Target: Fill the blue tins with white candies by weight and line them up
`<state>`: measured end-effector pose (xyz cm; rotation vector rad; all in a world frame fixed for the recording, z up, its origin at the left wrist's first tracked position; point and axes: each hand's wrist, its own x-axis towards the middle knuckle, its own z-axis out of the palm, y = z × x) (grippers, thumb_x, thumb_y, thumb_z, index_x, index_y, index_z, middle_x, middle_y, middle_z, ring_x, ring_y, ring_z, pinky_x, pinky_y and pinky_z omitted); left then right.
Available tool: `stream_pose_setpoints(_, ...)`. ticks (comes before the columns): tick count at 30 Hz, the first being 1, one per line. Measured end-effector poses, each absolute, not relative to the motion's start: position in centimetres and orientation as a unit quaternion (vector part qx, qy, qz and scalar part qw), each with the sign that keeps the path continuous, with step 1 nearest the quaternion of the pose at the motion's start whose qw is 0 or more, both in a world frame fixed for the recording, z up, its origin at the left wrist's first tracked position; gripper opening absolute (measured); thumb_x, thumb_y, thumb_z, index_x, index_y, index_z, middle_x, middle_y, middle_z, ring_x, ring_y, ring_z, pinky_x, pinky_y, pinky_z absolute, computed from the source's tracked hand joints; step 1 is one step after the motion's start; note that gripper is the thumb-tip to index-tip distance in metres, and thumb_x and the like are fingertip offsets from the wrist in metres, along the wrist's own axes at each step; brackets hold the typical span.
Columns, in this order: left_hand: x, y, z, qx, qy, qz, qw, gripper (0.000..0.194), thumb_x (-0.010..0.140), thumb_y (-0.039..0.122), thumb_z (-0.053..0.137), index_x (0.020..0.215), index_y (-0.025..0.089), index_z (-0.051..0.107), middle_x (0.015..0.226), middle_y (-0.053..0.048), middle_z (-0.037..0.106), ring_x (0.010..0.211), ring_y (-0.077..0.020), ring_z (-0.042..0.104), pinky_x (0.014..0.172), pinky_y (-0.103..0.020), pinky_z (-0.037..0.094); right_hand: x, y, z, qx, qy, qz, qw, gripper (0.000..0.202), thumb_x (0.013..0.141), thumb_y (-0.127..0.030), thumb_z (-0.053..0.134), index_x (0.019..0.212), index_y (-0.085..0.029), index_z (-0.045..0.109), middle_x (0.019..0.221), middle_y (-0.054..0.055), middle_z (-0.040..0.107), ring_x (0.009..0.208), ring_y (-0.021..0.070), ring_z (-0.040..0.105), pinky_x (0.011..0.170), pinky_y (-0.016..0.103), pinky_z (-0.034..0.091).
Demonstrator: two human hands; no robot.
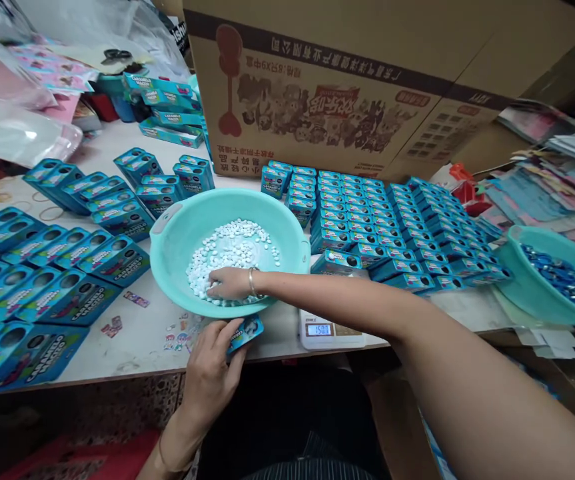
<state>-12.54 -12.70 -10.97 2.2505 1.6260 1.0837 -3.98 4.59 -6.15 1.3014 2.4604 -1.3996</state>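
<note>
My left hand (217,363) is closed round a small blue candy box (245,333), just below the near rim of a turquoise basin (167,283). The box's round top opening faces up, with something pale showing in it. Inside the basin lie many small white candies (240,233). My right hand (231,283) reaches in from the right, its fingers curled into the candies and the fingertips partly hidden among them. Under my right forearm sits a white digital scale (307,337) with a lit display that appears to read 150.1; the forearm covers part of it.
Rows of blue boxes (352,207) stand right of the basin, and more boxes with dark round holes (67,293) fill the left. Behind rises a large cardboard carton (287,60). A second turquoise basin (532,280) with blue wrapped pieces is at far right. Small stickers (136,299) lie on the table.
</note>
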Motion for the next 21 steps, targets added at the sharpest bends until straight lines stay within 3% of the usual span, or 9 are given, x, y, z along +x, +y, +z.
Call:
stream_pose_setpoints(3, -13.2, -12.8, -10.8, 0.762, 0.543, 0.345, 0.079, 0.036, 0.093, 0.017, 0.051, 0.129, 0.022, 0.052, 0.105, -0.008, 0.062, 0.093, -0.0226, 0.063, 0.080, -0.034, 0.053, -2.4, 5.6, -5.0, 0.422, 0.739, -0.524, -0.024, 0.011, 0.094, -0.029, 0.049, 0.090, -0.020, 0.054, 0.072, -0.001, 0.056, 0.056, 0.0128, 0.051, 0.048, 0.022, 0.041)
stream_pose_setpoints(5, -13.4, -12.9, -10.7, 0.763, 0.543, 0.343, 0.073, 0.037, 0.092, 0.014, 0.051, 0.128, 0.022, 0.053, 0.104, -0.008, 0.062, 0.092, -0.0223, 0.064, 0.079, -0.034, 0.054, -1.0, 6.1, -4.0, 0.405, 0.609, -0.673, -0.112, 0.014, 0.097, -0.029, 0.041, 0.095, -0.020, 0.051, 0.069, -0.003, 0.052, 0.048, 0.0097, 0.044, 0.043, 0.018, 0.036)
stream_pose_setpoints(8, -13.4, -13.1, -10.8, 0.755, 0.553, 0.348, 0.066, 0.040, 0.089, 0.012, 0.050, 0.128, 0.022, 0.054, 0.103, -0.008, 0.062, 0.092, -0.0222, 0.065, 0.079, -0.034, 0.056, 0.4, 6.1, -3.0, 0.355, 0.280, -0.849, -0.272, 0.017, 0.097, -0.031, 0.040, 0.096, -0.019, 0.052, 0.073, -0.001, 0.057, 0.055, 0.0109, 0.054, 0.050, 0.021, 0.047)
stream_pose_setpoints(11, -13.7, -13.3, -10.8, 0.747, 0.564, 0.347, 0.058, 0.041, 0.089, 0.013, 0.050, 0.129, 0.024, 0.054, 0.106, -0.009, 0.063, 0.094, -0.0226, 0.066, 0.079, -0.033, 0.057, 0.3, 5.4, -2.8, 0.349, 0.087, -0.858, -0.368, 0.024, 0.099, -0.033, 0.037, 0.089, -0.018, 0.053, 0.075, 0.001, 0.060, 0.060, 0.0134, 0.060, 0.059, 0.029, 0.056)
stream_pose_setpoints(13, -14.6, -13.5, -10.7, 0.742, 0.573, 0.345, 0.045, 0.041, 0.091, 0.016, 0.050, 0.130, 0.025, 0.054, 0.108, -0.009, 0.064, 0.096, -0.0232, 0.067, 0.080, -0.034, 0.057, 0.0, 5.0, -2.8, 0.341, 0.024, -0.851, -0.398, 0.026, 0.100, -0.035, 0.039, 0.083, -0.019, 0.051, 0.071, 0.000, 0.058, 0.056, 0.0118, 0.056, 0.054, 0.025, 0.053)
stream_pose_setpoints(18, -18.2, -13.3, -10.2, 0.718, 0.618, 0.321, 0.012, 0.040, 0.095, 0.030, 0.051, 0.134, 0.025, 0.052, 0.110, -0.009, 0.064, 0.096, -0.0271, 0.068, 0.082, -0.040, 0.057, 1.8, 4.3, -1.0, 0.298, 0.023, -0.842, -0.448, 0.031, 0.102, -0.039, 0.040, 0.078, -0.020, 0.047, 0.056, -0.008, 0.039, 0.038, 0.0061, 0.025, 0.033, 0.012, 0.020)
stream_pose_setpoints(21, -19.7, -13.1, -9.9, 0.681, 0.661, 0.314, -0.021, 0.049, 0.095, 0.035, 0.053, 0.143, 0.029, 0.046, 0.115, -0.011, 0.062, 0.106, -0.0348, 0.063, 0.090, -0.054, 0.053, 6.0, 3.5, 0.9, 0.297, 0.058, -0.804, -0.511, 0.031, 0.101, -0.041, 0.046, 0.078, -0.020, 0.048, 0.055, -0.010, 0.032, 0.037, 0.0055, 0.018, 0.032, 0.012, 0.013)
